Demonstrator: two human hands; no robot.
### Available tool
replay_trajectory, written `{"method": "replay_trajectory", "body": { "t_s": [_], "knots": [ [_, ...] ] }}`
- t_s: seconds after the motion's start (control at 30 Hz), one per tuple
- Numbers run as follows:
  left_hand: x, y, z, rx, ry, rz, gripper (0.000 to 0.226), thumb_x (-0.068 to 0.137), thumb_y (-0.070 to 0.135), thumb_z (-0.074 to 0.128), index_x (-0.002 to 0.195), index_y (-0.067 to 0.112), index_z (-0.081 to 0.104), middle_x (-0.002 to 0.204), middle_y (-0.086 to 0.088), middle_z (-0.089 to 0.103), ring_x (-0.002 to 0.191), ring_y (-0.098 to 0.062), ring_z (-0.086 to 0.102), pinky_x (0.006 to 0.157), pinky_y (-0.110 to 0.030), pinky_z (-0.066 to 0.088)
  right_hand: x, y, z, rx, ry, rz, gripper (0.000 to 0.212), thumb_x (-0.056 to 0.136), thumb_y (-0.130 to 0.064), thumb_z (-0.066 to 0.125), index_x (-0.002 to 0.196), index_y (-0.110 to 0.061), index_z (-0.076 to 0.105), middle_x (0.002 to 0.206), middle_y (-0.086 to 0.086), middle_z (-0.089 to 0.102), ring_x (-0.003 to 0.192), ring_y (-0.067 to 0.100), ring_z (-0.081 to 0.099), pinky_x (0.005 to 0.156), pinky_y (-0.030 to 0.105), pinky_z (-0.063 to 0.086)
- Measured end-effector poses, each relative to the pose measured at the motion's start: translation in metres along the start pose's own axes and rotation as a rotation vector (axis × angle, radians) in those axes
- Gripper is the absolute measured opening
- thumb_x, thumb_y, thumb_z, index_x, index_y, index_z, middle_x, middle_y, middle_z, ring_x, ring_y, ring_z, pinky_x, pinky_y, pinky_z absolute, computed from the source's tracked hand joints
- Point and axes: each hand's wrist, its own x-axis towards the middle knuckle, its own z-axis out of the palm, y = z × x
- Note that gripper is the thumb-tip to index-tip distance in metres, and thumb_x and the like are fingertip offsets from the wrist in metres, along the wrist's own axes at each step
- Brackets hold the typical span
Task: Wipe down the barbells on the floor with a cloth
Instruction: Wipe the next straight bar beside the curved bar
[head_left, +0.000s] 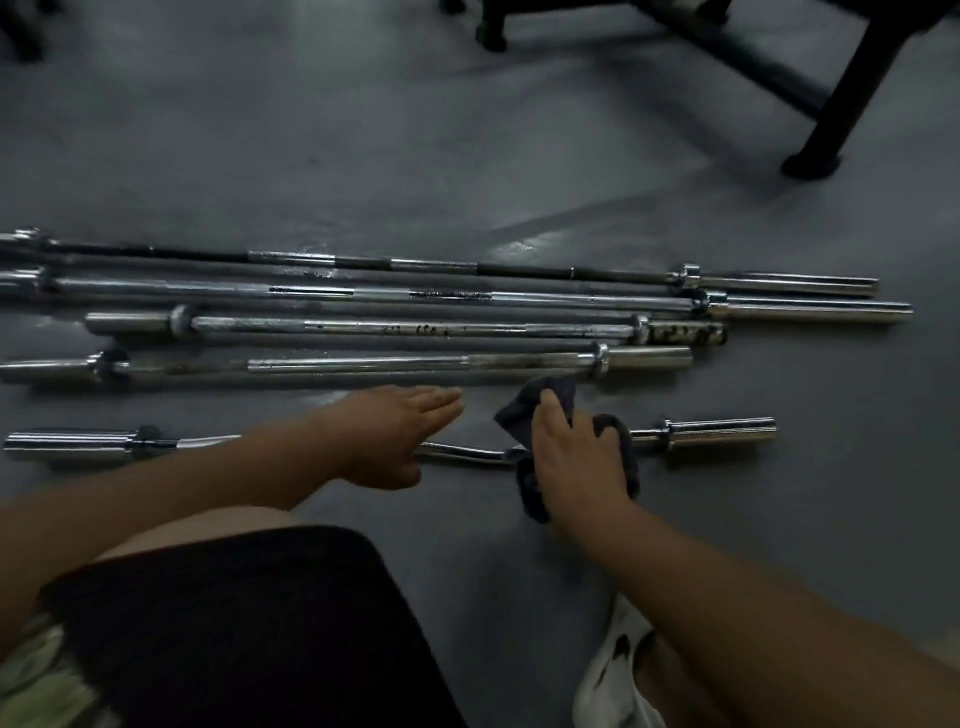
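Dark cloth (558, 389) clutched by right hand (571, 452) on chrome curl bar (719, 431); left hand (400, 434) flat, released

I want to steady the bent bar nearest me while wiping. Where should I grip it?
Probably the bent bar's bare shaft left of the cloth, from above: it lies flat, its bend suits an overhand wrap; the left hand hovers there.

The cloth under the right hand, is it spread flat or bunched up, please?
Bunched: the cloth wraps the curl bar, gripped by the right hand.
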Motion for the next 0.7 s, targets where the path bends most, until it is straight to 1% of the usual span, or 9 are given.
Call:
{"method": "replay_trajectory", "body": {
  "t_s": [0.07,0.13,0.23,0.3,0.4,0.5,0.57,0.63,0.7],
  "knots": [
    [-0.009,0.021,-0.011,-0.036,0.041,-0.011,0.091,0.089,0.042,0.052,0.158,0.024,-0.005,0.165,0.005,-0.010,0.152,-0.014,0.005,0.121,-0.034,0.019,-0.017,0.014,-0.008,0.003,0.033,-0.014,0.081,0.096,-0.022,0.059,0.155,-0.005,0.006,0.163,0.007,-0.008,0.137,0.036,0.028,0.103,0.053,0.036],
    [-0.018,0.031,-0.016,-0.049,0.072,-0.008,0.091,0.089,0.043,0.053,0.159,0.024,-0.003,0.166,0.006,-0.007,0.152,-0.014,0.008,0.121,-0.035,0.020,-0.031,0.026,-0.012,0.019,0.077,-0.012,0.081,0.096,-0.022,0.060,0.155,-0.006,0.007,0.163,0.007,-0.008,0.136,0.036,0.028,0.102,0.054,0.036],
    [-0.018,0.035,-0.008,-0.064,0.066,-0.059,0.091,0.090,0.045,0.054,0.158,0.026,-0.003,0.166,0.006,-0.006,0.152,-0.016,0.010,0.121,-0.035,0.021,-0.042,0.043,-0.008,0.023,0.118,0.002,0.089,0.092,-0.022,0.065,0.155,-0.006,0.006,0.163,0.007,-0.009,0.136,0.037,0.027,0.103,0.055,0.035],
    [-0.008,0.048,0.001,-0.106,0.030,-0.065,0.091,0.091,0.046,0.055,0.158,0.027,-0.004,0.166,0.008,-0.006,0.151,-0.015,0.013,0.119,-0.031,0.023,-0.045,0.051,0.003,0.039,0.083,0.000,0.084,0.094,-0.022,0.061,0.156,-0.007,0.006,0.163,0.006,-0.010,0.137,0.037,0.026,0.102,0.054,0.036],
    [0.025,0.064,0.008,-0.210,0.002,-0.032,0.091,0.093,0.047,0.058,0.158,0.030,-0.004,0.165,0.010,-0.004,0.150,-0.013,0.013,0.117,-0.029,0.020,-0.038,0.062,0.029,0.065,0.042,-0.011,0.077,0.097,-0.021,0.054,0.156,-0.011,0.007,0.164,0.005,-0.010,0.138,0.036,0.026,0.101,0.052,0.037],
    [0.069,0.060,0.014,-0.236,0.001,-0.034,0.091,0.092,0.046,0.059,0.158,0.031,-0.003,0.165,0.011,-0.003,0.151,-0.013,0.012,0.118,-0.030,0.020,-0.018,0.072,0.055,0.126,-0.033,-0.010,0.079,0.095,-0.022,0.057,0.156,-0.014,0.007,0.165,0.005,-0.006,0.140,0.035,0.024,0.103,0.053,0.036],
    [0.099,0.056,0.021,-0.236,-0.026,-0.019,0.089,0.093,0.042,0.058,0.158,0.029,-0.002,0.166,0.008,-0.003,0.151,-0.014,0.012,0.118,-0.030,0.020,0.000,0.082,0.072,0.151,-0.081,-0.005,0.083,0.093,-0.024,0.059,0.156,-0.014,0.007,0.165,0.005,-0.005,0.140,0.034,0.024,0.104,0.052,0.036],
    [0.129,0.054,0.032,-0.273,-0.065,-0.008,0.087,0.094,0.038,0.057,0.159,0.025,0.001,0.166,0.005,-0.002,0.150,-0.015,0.015,0.118,-0.028,0.020,0.022,0.099,0.086,0.191,-0.129,0.053,0.085,0.091,-0.026,0.061,0.156,-0.014,0.007,0.165,0.005,-0.004,0.141,0.033,0.023,0.105,0.051,0.037],
    [0.156,0.054,0.048,-0.329,-0.075,0.000,0.085,0.093,0.036,0.057,0.159,0.023,0.005,0.166,0.004,0.000,0.149,-0.017,0.019,0.116,-0.025,0.021,0.046,0.123,0.099,0.268,-0.172,0.168,0.087,0.087,-0.026,0.063,0.156,-0.015,0.010,0.164,0.004,-0.001,0.140,0.033,0.026,0.106,0.049,0.039]
  ]
}}
